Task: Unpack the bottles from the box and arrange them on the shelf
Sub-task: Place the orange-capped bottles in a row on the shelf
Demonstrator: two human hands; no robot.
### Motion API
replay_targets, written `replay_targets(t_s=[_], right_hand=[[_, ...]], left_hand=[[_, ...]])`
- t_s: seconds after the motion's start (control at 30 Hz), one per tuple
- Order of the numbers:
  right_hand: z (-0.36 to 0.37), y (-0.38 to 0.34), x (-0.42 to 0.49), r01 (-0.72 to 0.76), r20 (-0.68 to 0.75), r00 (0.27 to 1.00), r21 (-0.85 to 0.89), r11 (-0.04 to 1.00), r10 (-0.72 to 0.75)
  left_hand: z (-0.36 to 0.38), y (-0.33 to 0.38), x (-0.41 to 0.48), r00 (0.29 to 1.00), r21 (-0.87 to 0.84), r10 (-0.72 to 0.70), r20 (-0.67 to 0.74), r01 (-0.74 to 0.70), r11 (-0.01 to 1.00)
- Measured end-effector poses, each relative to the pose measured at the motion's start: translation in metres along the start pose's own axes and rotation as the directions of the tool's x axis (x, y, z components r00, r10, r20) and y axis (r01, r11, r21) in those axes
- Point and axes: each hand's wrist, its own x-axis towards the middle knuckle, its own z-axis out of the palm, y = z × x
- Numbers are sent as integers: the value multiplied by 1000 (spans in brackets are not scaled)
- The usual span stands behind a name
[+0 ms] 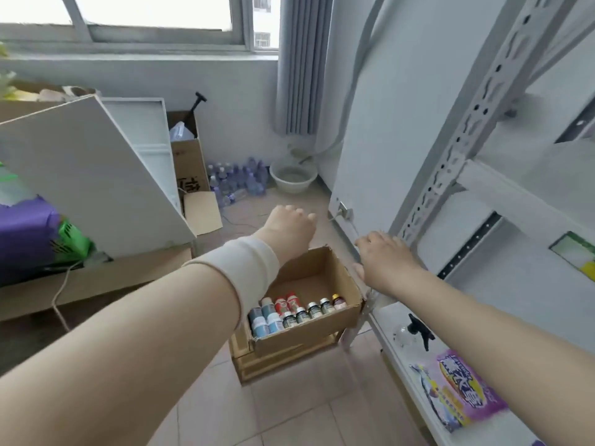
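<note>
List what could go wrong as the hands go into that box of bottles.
1. The cardboard box sits raised on a wooden stand; a careless pull may tip it.
2. The small bottles stand packed tight, so lifting one may topple neighbours.
3. Both hands, left hand and right hand, are empty; the lower shelf already holds packets.

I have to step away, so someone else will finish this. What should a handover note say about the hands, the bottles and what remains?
Left hand: empty, held above the far edge of the cardboard box.
Right hand: empty, fingers spread, by the box's right side near the shelf upright.
Bottles: all in the box, standing in rows along its near wall: blue-labelled ones on the left, two red, several dark white-capped ones, one dark-capped at the right end.
Shelf: the lower board holds a spray bottle and a purple packet, none of the box's bottles visible there.
Done: nothing visible. Left: move every bottle onto the shelf.
</note>
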Motion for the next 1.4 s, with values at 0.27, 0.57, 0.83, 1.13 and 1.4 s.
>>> replay_targets(t_s=[0.27,0.57,0.83,1.13,1.4], right_hand=[[97,-30,127,140,234,963,-17,990,-132],[253,-35,258,296,491,827,36,955,-275],[399,-62,352,192,648,714,183,964,-265],[480,-85,387,-231,790,574,408,883,-214],[466,-62,393,-419,782,605,473,775,-151]], left_hand=[[150,-38,61,955,-137,-31,294,74,988],[320,-27,134,735,-385,-107,670,467,796],[488,-22,189,644,-383,-111,757,575,723],[566,-6,223,590,-424,48,806,518,743],[556,-12,218,656,-545,-57,753,670,504]])
